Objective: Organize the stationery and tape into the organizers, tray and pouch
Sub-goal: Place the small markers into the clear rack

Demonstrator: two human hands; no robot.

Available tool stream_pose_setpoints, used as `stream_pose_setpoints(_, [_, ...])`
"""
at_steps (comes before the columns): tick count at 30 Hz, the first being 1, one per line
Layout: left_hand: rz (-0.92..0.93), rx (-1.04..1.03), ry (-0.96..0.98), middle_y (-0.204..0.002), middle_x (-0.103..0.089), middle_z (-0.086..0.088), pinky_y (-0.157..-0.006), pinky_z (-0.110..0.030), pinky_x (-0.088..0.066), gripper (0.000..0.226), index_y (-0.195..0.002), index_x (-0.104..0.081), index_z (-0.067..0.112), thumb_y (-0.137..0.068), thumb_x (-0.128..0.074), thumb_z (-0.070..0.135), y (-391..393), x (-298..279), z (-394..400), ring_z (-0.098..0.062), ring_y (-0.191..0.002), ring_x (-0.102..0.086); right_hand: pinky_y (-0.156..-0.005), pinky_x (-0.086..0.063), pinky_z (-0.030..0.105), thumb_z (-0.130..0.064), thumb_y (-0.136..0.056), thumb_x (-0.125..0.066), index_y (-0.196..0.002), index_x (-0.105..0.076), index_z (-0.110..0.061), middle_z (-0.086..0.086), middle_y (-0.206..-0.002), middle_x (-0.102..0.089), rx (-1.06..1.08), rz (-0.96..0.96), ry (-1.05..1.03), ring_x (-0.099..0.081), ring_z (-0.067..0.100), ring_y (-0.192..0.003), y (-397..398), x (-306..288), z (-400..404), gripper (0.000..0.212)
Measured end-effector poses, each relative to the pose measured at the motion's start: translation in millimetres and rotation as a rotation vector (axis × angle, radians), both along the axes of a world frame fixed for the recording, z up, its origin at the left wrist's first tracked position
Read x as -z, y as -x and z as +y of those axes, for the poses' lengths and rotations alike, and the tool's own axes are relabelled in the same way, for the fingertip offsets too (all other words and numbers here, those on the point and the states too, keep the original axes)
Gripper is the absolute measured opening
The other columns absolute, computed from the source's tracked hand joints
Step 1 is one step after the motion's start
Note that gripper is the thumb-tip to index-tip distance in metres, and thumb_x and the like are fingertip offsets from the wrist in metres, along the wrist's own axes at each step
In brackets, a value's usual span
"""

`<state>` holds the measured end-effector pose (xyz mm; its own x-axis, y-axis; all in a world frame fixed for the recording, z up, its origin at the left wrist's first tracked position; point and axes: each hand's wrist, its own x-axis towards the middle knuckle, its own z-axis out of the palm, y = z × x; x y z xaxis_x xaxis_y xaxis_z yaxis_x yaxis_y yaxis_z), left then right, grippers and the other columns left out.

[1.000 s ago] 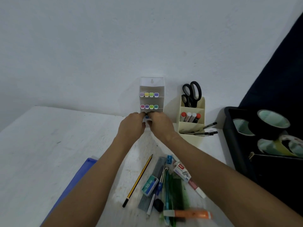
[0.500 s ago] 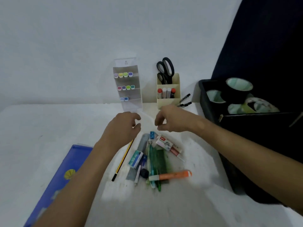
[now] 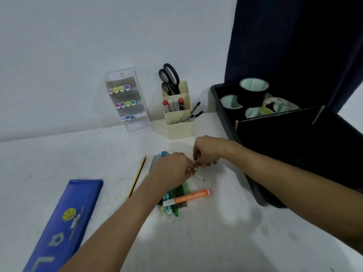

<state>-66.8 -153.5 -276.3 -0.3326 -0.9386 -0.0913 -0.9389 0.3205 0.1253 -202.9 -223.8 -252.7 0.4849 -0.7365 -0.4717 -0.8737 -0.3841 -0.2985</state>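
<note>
A blue pouch (image 3: 64, 218) is lying near left. Mid-table, the left hand (image 3: 172, 170) and right hand (image 3: 206, 151) are meeting over the stationery pile (image 3: 176, 201); whether either is gripping anything I cannot tell. Two organizers (image 3: 127, 103) are standing far, the tape tray (image 3: 222, 107) far right.

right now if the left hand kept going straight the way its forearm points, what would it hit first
Most likely the right hand: the left hand reaches up and right and their fingertips nearly meet over the pile. Past that stands the cream organizer, though depth is unclear.
</note>
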Motion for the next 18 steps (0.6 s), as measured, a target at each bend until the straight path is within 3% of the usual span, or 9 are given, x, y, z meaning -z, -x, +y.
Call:
stream_pose_setpoints(2, [-0.007,0.008,0.007,-0.105,-0.058,-0.002,-0.067,-0.028,-0.037,0.027,-0.112,-0.068,0.026,-0.094,-0.050,0.034,2.7,4.0,3.0,-0.019,-0.098,-0.059,-0.046,-0.047,0.020,-0.020,-0.084,-0.069,-0.105,-0.070,-0.006,0.002,-0.067,-0.064,0.025,0.010,0.006,-0.060,0.012,-0.054,2.9,-1.0,-1.7,0.025])
stream_pose_setpoints(6, [-0.033,0.022,-0.015,-0.108,-0.052,-0.005,-0.079,-0.034,-0.049,0.025,-0.116,-0.064,0.024,-0.096,-0.049,0.027,3.4,12.8,2.6,-0.022,-0.098,-0.059,-0.056,-0.053,0.027,-0.020,-0.080,-0.070,-0.098,-0.066,-0.009,0.005,-0.088,-0.066,0.050,0.091,0.091,-0.063,0.017,-0.068,8.6,2.5,-3.9,0.022])
stream_pose_setpoints(8, [-0.071,0.050,-0.017,-0.103,-0.049,-0.005,-0.074,-0.033,-0.047,0.021,-0.112,-0.064,0.021,-0.096,-0.052,0.020,5.6,14.5,1.3,-0.023,-0.094,-0.058,-0.066,-0.055,0.030,-0.021,-0.078,-0.071,-0.083,-0.059,-0.012,0.003,-0.084,-0.062,0.042,0.152,0.114,-0.063,0.020,-0.074,9.7,5.0,-4.5,0.016])
stream_pose_setpoints(10, [-0.060,0.053,0.010,-0.104,-0.047,-0.005,-0.074,-0.033,-0.046,0.020,-0.112,-0.064,0.019,-0.095,-0.053,0.018,6.5,13.1,0.8,-0.023,-0.096,-0.057,-0.066,-0.054,0.030,-0.021,-0.076,-0.071,-0.072,-0.051,-0.016,0.002,-0.076,-0.057,0.052,0.196,0.107,-0.061,0.020,-0.072,10.4,5.7,-5.4,0.021])
stream_pose_setpoints(12, [0.034,0.007,0.038,-0.107,-0.047,-0.003,-0.077,-0.034,-0.046,0.019,-0.111,-0.063,0.022,-0.094,-0.055,0.021,1.6,10.9,-0.4,-0.020,-0.098,-0.055,-0.065,-0.052,0.029,-0.024,-0.076,-0.073,-0.079,-0.056,-0.013,0.001,-0.078,-0.057,0.073,0.195,0.094,-0.061,0.020,-0.074,12.5,4.1,-6.4,0.020])
stream_pose_setpoints(15, [0.332,-0.096,0.083,-0.099,-0.046,0.004,-0.077,-0.030,-0.046,0.017,-0.107,-0.066,0.025,-0.090,-0.062,0.025,-11.9,-2.4,-2.5,-0.012,-0.084,-0.051,-0.070,-0.054,0.031,-0.032,-0.077,-0.076,-0.104,-0.059,-0.011,0.004,-0.097,-0.062,0.098,0.123,0.099,-0.061,0.020,-0.081,14.0,0.2,-6.5,0.038])
stream_pose_setpoints(18, [0.496,-0.231,0.069,-0.100,-0.052,0.002,-0.077,-0.023,-0.039,0.019,-0.109,-0.067,0.021,-0.092,-0.059,0.026,-27.1,-22.7,-6.0,-0.012,-0.085,-0.054,-0.070,-0.055,0.031,-0.027,-0.074,-0.078,-0.100,-0.061,-0.010,0.005,-0.097,-0.063,0.057,0.163,0.070,-0.064,0.021,-0.082,11.3,0.4,-4.6,0.036])
